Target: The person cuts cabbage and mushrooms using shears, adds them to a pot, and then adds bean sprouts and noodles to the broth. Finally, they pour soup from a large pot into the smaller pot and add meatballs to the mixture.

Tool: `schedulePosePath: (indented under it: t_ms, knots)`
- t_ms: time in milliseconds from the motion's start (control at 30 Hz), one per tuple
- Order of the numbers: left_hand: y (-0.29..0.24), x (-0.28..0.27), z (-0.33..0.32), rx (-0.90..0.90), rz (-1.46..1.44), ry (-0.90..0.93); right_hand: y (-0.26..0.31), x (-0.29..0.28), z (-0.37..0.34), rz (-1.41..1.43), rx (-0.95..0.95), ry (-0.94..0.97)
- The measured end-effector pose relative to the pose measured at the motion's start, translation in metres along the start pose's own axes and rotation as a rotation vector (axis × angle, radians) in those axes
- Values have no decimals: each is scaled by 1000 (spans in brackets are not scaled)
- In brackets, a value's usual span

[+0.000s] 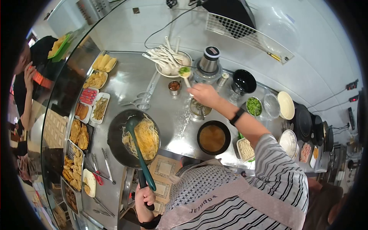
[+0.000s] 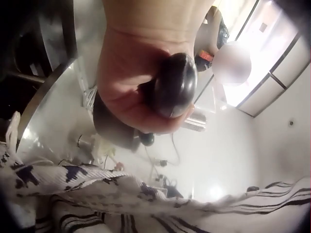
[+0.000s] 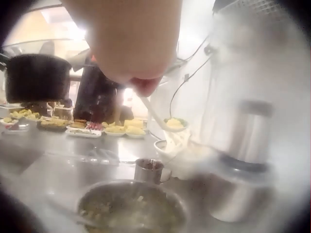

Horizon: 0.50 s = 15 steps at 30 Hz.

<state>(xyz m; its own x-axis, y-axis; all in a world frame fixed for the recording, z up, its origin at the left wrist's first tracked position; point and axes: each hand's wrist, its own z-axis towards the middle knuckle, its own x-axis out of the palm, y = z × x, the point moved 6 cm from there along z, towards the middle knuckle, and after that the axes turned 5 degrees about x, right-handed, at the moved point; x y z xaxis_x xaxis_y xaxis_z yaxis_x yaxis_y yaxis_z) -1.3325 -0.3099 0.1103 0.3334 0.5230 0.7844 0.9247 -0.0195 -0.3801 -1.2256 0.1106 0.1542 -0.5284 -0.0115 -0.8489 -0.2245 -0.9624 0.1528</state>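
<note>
My left hand [image 1: 145, 196] grips the black handle [image 2: 176, 85] of a deep frying pan [image 1: 115, 143], held up over the counter's front edge. Pale noodles and yellow shreds [image 1: 147, 140] lie in the pan, and a dark green spatula [image 1: 143, 166] leans across them with its handle over the rim. My right hand [image 1: 205, 94] holds a white spoon [image 3: 154, 114] by its handle; yellow and green food [image 1: 184, 71] sits in its bowl. The spoon is near a bowl of white spoons [image 1: 174, 73]. Below this hand is a steel pot [image 3: 131, 187] with chopped contents.
A black bowl of brown broth [image 1: 212, 138] stands near the front edge. Behind are a steel food chopper [image 1: 209, 61], chopped greens [image 1: 253, 106] and a small steel cup [image 1: 174, 87]. Plates of fried food [image 1: 78, 134] line a glass screen; a person [image 1: 28, 88] stands beyond it.
</note>
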Motion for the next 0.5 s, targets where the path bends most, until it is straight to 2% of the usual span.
schedulePosePath:
  t_ms: [133, 267, 333, 400, 500]
  knots:
    - [6, -13, -10, -4, -12, -95, -20, 89, 66, 24, 23, 97]
    - [5, -7, -16, 73, 102, -179, -35, 146, 88, -50, 101, 153]
    - [2, -4, -19, 91, 155, -250, -40, 157, 89, -41, 160, 115]
    - [-3, -2, -17, 60, 169, -272, -34, 140, 85, -20, 236, 95]
    - [-8, 4, -7, 28, 245, -263, -34, 104, 64, 51, 366, 194]
